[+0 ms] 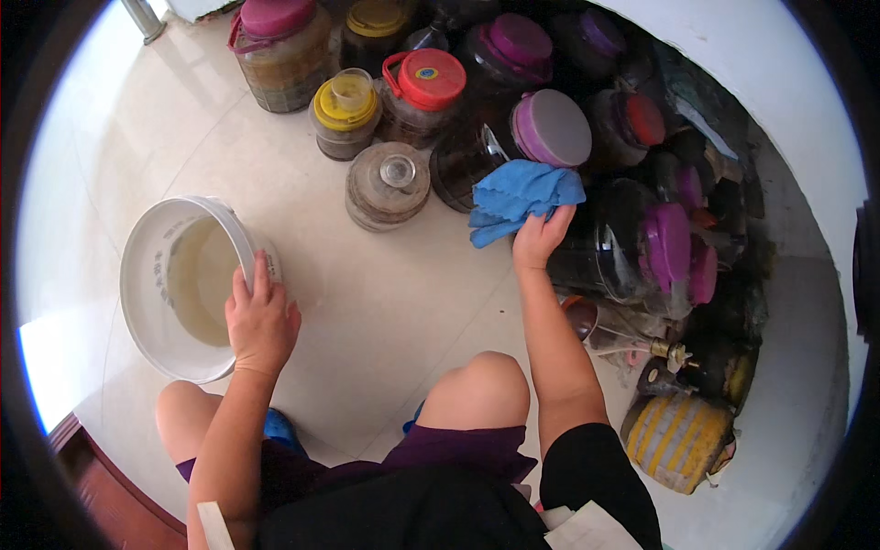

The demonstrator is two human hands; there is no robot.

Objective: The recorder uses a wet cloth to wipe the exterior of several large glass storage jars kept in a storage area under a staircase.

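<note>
My left hand [261, 323] grips the near right rim of a white plastic bucket [142, 302]. Cloudy water [199, 282] stands inside the bucket, which bears printed writing. In my right hand [543, 237] is a crumpled blue cloth [526, 192]. The cloth is in front of a large dark glass jar [464, 161] with a pale purple lid [553, 128]; whether it touches the jar I cannot tell. Left of the cloth, a dusty clear glass jar [386, 199] with a round knob stopper stands on the floor.
Several jars crowd the back and right, including a yellow-lidded jar [346, 113], a red-lidded jar [423, 89] and a purple-lidded jar [612, 247]. A yellow-striped bundle [680, 440] lies at the lower right beside the white wall [797, 330]. Pale floor tiles [385, 302] extend between my hands.
</note>
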